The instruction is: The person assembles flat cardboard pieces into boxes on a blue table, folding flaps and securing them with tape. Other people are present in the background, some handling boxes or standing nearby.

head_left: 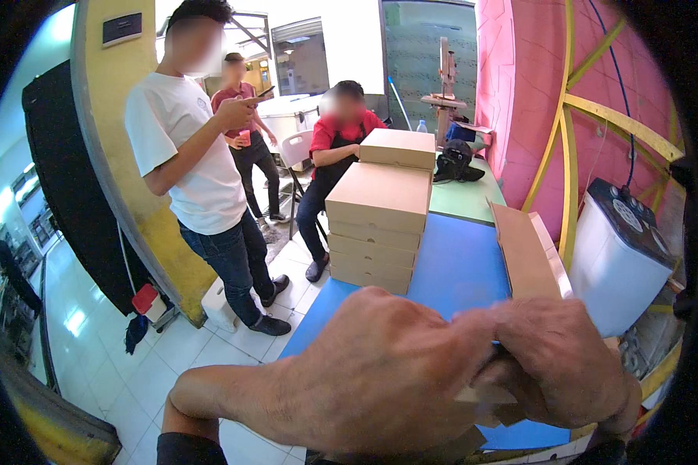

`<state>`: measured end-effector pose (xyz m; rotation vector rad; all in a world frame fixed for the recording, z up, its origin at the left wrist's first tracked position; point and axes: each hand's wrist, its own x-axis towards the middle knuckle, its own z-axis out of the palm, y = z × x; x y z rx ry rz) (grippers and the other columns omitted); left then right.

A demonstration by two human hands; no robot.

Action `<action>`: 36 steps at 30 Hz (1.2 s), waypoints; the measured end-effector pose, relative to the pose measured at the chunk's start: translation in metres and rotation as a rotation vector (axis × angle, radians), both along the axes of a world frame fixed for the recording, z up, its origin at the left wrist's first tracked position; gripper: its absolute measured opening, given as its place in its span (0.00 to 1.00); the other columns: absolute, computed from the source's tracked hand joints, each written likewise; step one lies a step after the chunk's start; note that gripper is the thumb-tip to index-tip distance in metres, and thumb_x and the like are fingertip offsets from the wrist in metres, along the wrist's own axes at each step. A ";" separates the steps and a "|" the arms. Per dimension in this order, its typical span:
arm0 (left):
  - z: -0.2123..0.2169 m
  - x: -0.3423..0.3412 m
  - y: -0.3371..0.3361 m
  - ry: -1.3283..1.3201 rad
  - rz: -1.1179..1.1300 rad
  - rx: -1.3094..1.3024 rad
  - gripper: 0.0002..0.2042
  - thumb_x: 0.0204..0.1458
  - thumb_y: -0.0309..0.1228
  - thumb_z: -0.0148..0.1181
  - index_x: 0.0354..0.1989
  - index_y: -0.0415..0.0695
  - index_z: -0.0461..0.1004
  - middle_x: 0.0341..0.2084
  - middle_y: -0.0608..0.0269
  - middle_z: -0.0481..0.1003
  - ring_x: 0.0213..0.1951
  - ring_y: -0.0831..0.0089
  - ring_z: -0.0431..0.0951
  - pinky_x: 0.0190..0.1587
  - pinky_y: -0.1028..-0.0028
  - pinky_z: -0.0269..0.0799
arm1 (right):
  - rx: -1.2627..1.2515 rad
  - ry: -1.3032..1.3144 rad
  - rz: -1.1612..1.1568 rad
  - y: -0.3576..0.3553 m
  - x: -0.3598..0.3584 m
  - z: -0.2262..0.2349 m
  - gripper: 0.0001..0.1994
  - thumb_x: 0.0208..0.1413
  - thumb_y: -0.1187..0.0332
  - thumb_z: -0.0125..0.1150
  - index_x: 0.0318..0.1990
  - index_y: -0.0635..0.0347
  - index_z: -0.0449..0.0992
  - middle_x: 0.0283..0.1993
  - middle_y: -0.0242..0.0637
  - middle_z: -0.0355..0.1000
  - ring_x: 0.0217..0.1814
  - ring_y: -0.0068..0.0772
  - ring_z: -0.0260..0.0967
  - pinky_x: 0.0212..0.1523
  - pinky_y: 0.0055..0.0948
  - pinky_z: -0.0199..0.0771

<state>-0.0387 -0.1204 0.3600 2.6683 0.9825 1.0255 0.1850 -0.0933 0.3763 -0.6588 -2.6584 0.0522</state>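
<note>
Both hands are raised close to the camera and meet above the near end of the blue tabletop [459, 260]. My left hand [380, 356] is closed, its back toward me and its curled fingers against my right hand. My right hand [558, 349] is closed too, with the fingers bent down. Whatever they grip is hidden behind the knuckles; a small pale piece and bits of brown cardboard show below. Beyond the hands, an opened-out brown cardboard piece [526, 252] lies along the table's right side. A stack of closed brown cardboard boxes [376, 213] stands past it, to the left.
A person in red [341, 139] sits behind the boxes. Another in a white shirt [198, 147] stands at left holding a phone; a third [248, 147] carries a drink. A dark cap [457, 161] lies on the green tabletop [473, 198]. A washing machine [620, 240] stands at right.
</note>
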 end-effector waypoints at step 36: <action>-0.156 -0.199 0.009 -1.171 0.689 -0.241 0.10 0.61 0.35 0.59 0.30 0.43 0.76 0.20 0.76 0.72 0.20 0.87 0.66 0.21 0.81 0.59 | -0.684 0.424 -0.513 0.073 0.117 -0.236 0.30 0.40 0.76 0.69 0.57 0.60 0.72 0.43 0.46 0.79 0.44 0.47 0.78 0.48 0.43 0.77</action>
